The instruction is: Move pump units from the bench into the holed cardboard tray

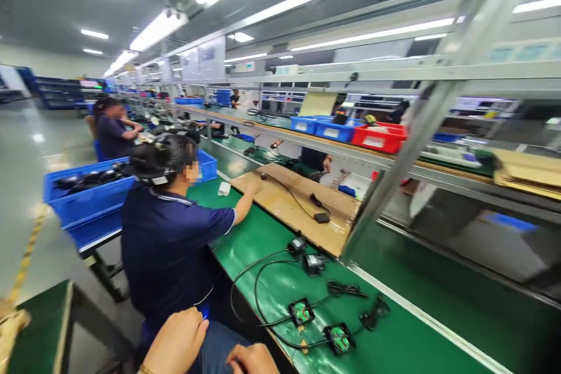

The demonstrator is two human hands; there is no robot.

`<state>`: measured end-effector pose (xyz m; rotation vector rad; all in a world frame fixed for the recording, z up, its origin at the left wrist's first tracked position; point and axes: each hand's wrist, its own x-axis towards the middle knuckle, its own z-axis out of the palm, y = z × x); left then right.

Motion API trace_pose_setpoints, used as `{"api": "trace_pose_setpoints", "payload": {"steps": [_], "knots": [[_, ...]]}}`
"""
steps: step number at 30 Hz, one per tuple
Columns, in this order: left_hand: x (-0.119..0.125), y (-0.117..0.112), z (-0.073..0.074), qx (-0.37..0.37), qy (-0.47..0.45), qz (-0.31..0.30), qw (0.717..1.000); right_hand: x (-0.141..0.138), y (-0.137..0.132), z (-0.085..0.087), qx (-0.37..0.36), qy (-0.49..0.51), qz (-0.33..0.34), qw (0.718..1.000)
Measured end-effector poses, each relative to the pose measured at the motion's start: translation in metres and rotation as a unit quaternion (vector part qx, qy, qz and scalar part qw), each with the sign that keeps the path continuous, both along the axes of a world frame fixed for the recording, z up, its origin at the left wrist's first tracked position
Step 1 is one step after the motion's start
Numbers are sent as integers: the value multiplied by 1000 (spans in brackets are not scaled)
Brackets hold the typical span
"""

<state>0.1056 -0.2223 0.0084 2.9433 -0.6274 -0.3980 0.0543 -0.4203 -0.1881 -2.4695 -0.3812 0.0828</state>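
Observation:
My left hand (177, 339) is at the bottom, over blue-clad legs, with its fingers curled closed. Whatever it may hold is hidden. My right hand (254, 359) shows only partly at the lower edge; its fingers are curled too, and their inside cannot be seen. To the right, on the green bench (421, 333), lie two open black housings with green circuit boards: one housing (301, 312) is farther off and the other housing (340, 339) nearer. Black cables run from them toward two round dark units (314, 263). A tied black cable (346, 288) and a black plug (374, 312) lie beside them.
A co-worker (170, 245) in dark blue sits close on the left, one arm reaching to a cardboard sheet (289, 193) with a cabled device. Blue crates (96, 201) stand behind. A slanting metal post (407, 158) and a shelf with red bins (379, 139) border the bench.

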Motion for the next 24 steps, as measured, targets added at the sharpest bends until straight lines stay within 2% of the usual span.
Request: {"api": "trace_pose_setpoints", "payload": {"steps": [2,4,8,10,11,13,15,17,20,24], "knots": [[12,-33,-16,-18,27,-41,999,-8,-41,1,2,-32,-61,998],[19,-61,-34,-35,52,-73,995,-20,-85,9,4,-66,-135,989],[20,-109,-72,-3,102,-122,987,-53,-175,41,-20,-81,-292,953],[13,-130,-89,14,128,-152,980,-59,-210,56,-45,-64,-338,938],[9,-139,-96,19,143,-167,975,-57,-223,62,-54,-55,-335,939],[-1,-156,-106,26,179,-192,965,-43,-239,67,-66,-27,-272,960],[-9,-168,-111,31,213,-204,955,-22,-244,67,-84,10,-180,980],[-15,-174,-113,34,236,-199,950,-3,-242,64,-103,39,-120,987],[-21,-169,-116,42,258,-166,951,7,-239,71,-116,35,-101,987],[-26,-152,-121,50,272,-110,955,-14,-242,98,-138,4,-125,983]]}}
